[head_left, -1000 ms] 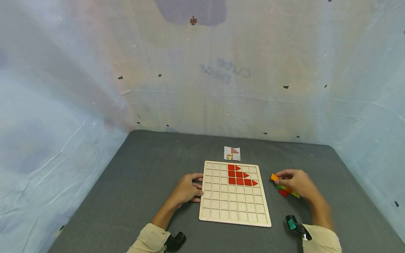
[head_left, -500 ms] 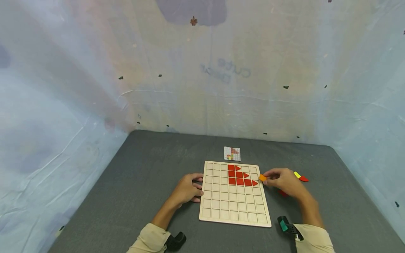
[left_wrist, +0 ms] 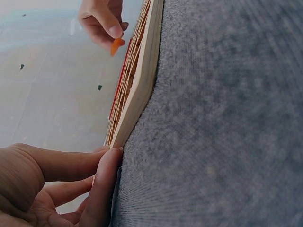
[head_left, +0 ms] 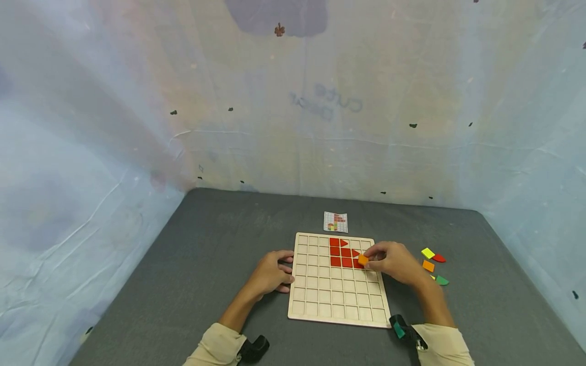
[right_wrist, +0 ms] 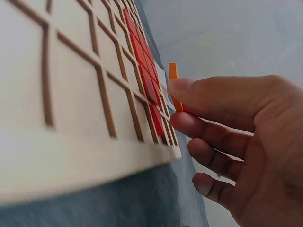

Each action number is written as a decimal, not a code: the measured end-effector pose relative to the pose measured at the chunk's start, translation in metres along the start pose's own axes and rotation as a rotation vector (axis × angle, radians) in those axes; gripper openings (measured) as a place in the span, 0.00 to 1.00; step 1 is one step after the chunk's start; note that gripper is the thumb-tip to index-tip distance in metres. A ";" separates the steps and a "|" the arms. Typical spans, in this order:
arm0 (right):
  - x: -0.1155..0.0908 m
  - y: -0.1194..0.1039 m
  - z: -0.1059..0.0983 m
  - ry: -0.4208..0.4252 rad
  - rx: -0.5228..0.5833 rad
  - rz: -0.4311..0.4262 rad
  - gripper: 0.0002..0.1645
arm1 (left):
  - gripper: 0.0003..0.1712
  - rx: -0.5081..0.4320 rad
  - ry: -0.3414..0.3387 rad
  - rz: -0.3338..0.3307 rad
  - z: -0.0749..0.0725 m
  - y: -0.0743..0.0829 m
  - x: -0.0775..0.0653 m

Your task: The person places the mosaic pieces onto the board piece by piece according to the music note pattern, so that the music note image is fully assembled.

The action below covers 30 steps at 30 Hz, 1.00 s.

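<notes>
The right hand (head_left: 393,262) pinches an orange tile (head_left: 363,260) above the board's (head_left: 339,321) far right part, partly hiding a red tile (head_left: 359,263). The left hand (head_left: 270,272) rests, fingers loosely spread, against its left edge. Right, the forearm (head_left: 435,305) partly covers a yellow tile (head_left: 432,277). The far card's (head_left: 335,222) print is too small to read; the wall's handwriting (head_left: 326,91), too faint.

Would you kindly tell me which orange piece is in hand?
The orange piece over the board, pinched by the right hand; the other lies on the table.
</notes>
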State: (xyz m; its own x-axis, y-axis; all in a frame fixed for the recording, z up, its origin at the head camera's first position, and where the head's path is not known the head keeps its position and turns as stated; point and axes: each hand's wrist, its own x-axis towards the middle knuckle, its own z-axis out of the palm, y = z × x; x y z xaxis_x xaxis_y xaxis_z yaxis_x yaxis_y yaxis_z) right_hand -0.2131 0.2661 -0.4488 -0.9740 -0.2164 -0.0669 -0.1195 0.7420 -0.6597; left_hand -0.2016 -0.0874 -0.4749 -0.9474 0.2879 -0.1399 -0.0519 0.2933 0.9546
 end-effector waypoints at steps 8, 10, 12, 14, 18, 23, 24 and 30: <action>0.004 -0.010 0.012 -0.038 0.015 -0.097 0.13 | 0.39 0.002 0.004 -0.003 0.000 0.000 0.000; 0.005 -0.012 0.015 -0.045 0.019 -0.115 0.13 | 0.39 0.004 0.005 -0.003 0.000 0.000 0.000; 0.006 -0.013 0.017 -0.055 0.017 -0.130 0.13 | 0.39 0.006 0.005 -0.001 0.000 0.000 0.000; 0.006 -0.016 0.020 -0.063 0.019 -0.147 0.14 | 0.39 0.007 0.006 0.002 0.000 0.000 0.000; 0.007 -0.019 0.024 -0.078 0.022 -0.186 0.14 | 0.39 0.007 0.005 0.004 0.001 0.000 0.000; 0.007 -0.023 0.030 -0.089 0.014 -0.224 0.12 | 0.39 0.003 0.002 0.000 0.000 0.000 0.000; 0.007 -0.024 0.030 -0.089 0.010 -0.227 0.12 | 0.39 0.002 0.001 -0.001 0.000 0.000 0.000; 0.009 -0.031 0.034 -0.097 0.010 -0.233 0.12 | 0.39 0.003 0.001 0.000 0.000 0.001 -0.001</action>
State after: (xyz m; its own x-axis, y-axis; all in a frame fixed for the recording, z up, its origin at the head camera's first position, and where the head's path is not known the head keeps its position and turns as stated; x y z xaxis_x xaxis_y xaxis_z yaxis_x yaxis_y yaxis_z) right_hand -0.2112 0.2201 -0.4544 -0.8974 -0.4409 0.0169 -0.3362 0.6586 -0.6733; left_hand -0.2012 -0.0873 -0.4738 -0.9478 0.2869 -0.1393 -0.0506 0.2958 0.9539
